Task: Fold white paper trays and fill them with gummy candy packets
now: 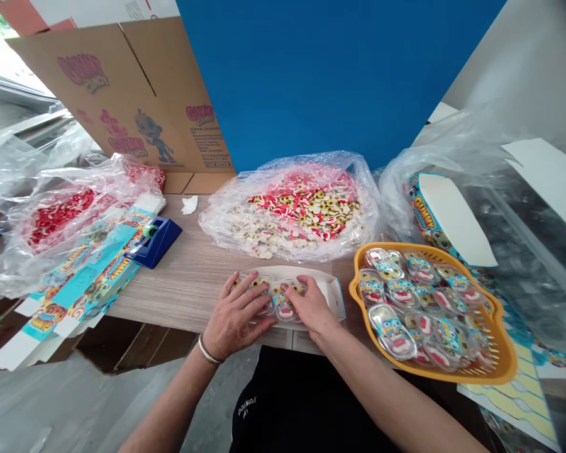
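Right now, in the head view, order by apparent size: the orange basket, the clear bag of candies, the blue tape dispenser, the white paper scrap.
Largest, unranked: the clear bag of candies and the orange basket, which look alike, the basket nearer the camera.
Then the blue tape dispenser.
Smallest: the white paper scrap.

Candy packs (283,306) in the card tray (327,292) are partly obscured by the left hand (236,316) and right hand (311,305); the plastic bag (9,251) is cut off at the edge; carton small print (206,143) is illegible.
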Demonstrator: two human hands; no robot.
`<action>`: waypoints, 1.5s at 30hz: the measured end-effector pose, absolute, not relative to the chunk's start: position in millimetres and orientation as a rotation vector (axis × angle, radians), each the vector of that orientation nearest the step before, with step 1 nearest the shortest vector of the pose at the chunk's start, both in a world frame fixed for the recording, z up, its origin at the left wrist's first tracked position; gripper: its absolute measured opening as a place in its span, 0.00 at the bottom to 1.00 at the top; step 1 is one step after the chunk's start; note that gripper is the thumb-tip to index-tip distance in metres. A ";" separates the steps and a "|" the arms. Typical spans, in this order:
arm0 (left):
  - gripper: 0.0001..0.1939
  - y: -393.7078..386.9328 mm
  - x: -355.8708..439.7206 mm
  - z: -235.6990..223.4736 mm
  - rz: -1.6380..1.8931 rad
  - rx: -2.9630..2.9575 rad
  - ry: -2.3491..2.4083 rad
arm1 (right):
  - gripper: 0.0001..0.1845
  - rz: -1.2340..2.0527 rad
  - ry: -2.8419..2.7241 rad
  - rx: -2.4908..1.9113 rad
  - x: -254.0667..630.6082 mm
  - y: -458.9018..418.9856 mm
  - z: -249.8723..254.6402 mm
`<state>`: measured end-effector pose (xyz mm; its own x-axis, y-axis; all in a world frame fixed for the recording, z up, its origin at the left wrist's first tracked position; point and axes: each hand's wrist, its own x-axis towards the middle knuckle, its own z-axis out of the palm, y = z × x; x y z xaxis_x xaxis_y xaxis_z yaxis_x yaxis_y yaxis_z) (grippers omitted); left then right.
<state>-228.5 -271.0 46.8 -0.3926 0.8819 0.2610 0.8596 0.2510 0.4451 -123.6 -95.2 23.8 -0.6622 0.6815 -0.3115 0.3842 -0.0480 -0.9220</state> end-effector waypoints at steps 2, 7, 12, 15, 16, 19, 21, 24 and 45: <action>0.21 -270.4 -229.2 45.0 0.861 1.696 2.407 | 0.29 1.692 -2.101 -1.193 -124.6 -94.9 21.3; 0.22 -267.3 -229.6 41.9 0.944 1.604 2.358 | 0.26 1.489 -2.381 -1.158 -124.4 -93.1 31.1; 0.21 -266.6 -229.8 40.3 1.080 1.473 2.325 | 0.29 1.348 -2.527 -1.104 -114.2 -90.2 43.1; 0.22 -267.1 -230.5 40.2 1.018 1.533 2.344 | 0.33 1.356 -2.532 -1.078 -106.1 -85.5 46.7; 0.23 -266.8 -230.5 40.7 0.962 1.579 2.362 | 0.34 1.383 -2.529 -1.092 -104.1 -83.9 47.9; 0.23 -263.9 -229.1 44.3 0.743 1.738 2.435 | 0.35 1.504 -2.522 -1.142 -101.8 -80.6 53.0; 0.22 -260.6 -227.4 47.3 0.601 1.830 2.491 | 0.35 1.527 -2.541 -1.165 -102.6 -80.2 58.2; 0.22 -256.1 -224.5 50.3 0.485 1.892 2.565 | 0.37 1.502 -2.595 -1.205 -103.5 -80.3 66.5; 0.18 -250.3 -222.0 64.0 0.526 2.071 2.378 | 0.29 1.148 -2.748 -0.954 -97.6 -70.7 56.2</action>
<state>-222.0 -250.3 64.0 -0.1600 0.9538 0.2543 0.9721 0.1074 0.2086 -97.6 -70.7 56.2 -0.8138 0.5413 -0.2116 0.5310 0.5445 -0.6492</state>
